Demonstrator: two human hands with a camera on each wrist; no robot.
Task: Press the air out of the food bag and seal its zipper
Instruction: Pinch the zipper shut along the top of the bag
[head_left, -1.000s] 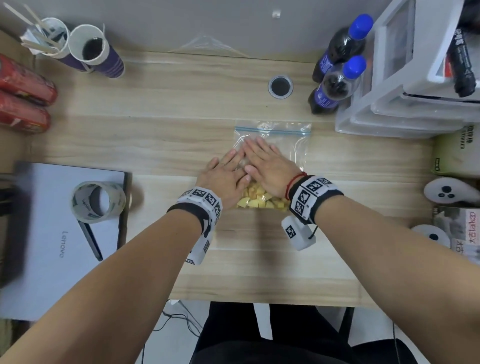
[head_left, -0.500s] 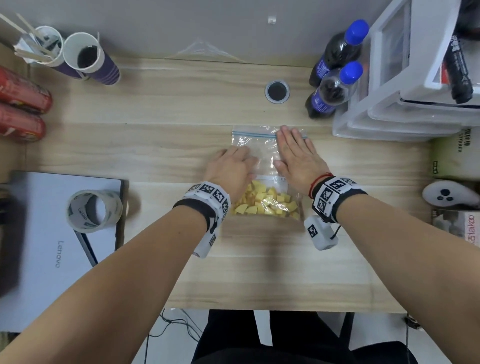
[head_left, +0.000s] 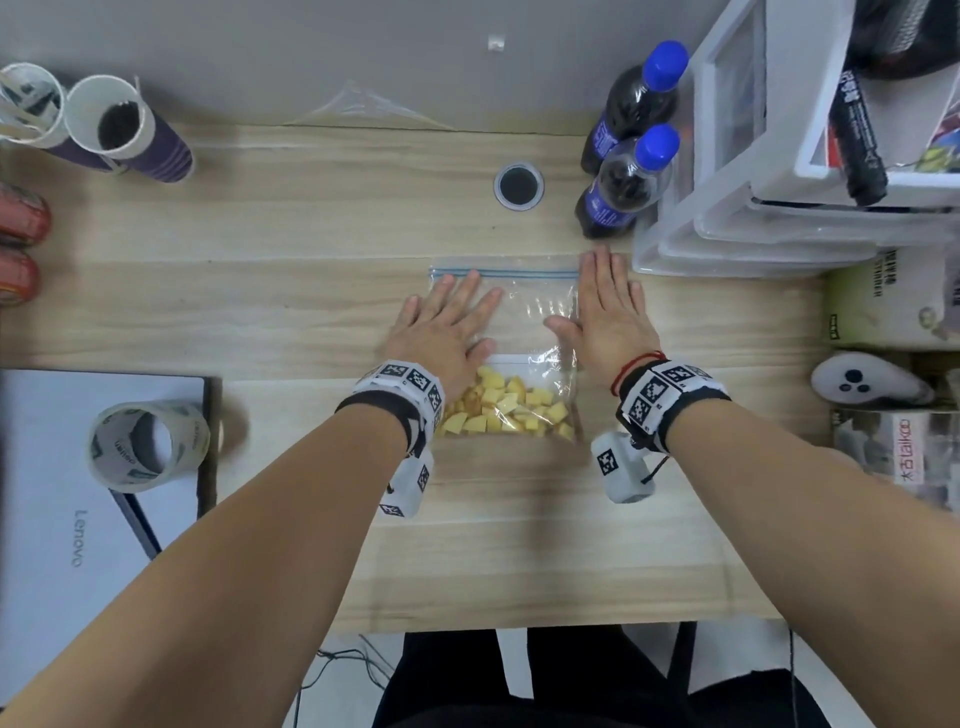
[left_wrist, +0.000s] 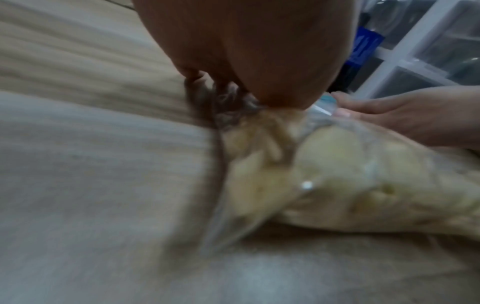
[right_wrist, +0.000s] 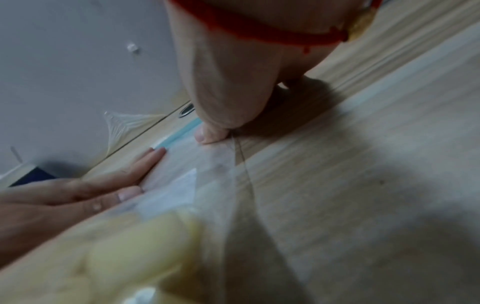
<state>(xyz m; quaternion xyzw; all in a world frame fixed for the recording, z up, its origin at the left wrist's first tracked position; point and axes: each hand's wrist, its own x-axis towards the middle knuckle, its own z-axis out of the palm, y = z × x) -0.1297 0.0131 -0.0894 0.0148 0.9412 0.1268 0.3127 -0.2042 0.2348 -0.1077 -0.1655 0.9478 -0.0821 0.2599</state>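
A clear zip bag (head_left: 524, 312) lies flat on the wooden desk (head_left: 311, 291), its blue zipper strip (head_left: 519, 272) at the far end and yellow food chunks (head_left: 506, 408) bunched at the near end. My left hand (head_left: 447, 327) presses flat on the bag's left side, fingers straight and reaching almost to the zipper. My right hand (head_left: 605, 312) lies flat along the bag's right edge, fingers extended past the zipper's right end. In the left wrist view the food chunks (left_wrist: 337, 174) bulge under the plastic. The right wrist view shows the zipper strip (right_wrist: 179, 133) beyond my thumb.
Two cola bottles (head_left: 623, 192) and white plastic drawers (head_left: 753, 208) stand just beyond my right hand. A round grommet (head_left: 518, 186) sits behind the bag. Paper cups (head_left: 124, 130) stand far left; a laptop (head_left: 78, 519) with a tape roll (head_left: 145, 447) lies near left. A controller (head_left: 862, 384) rests at right.
Both hands slid apart from the bag's middle: the left moved to the bag's left side, the right out to its right edge. The film between them now lies flatter.
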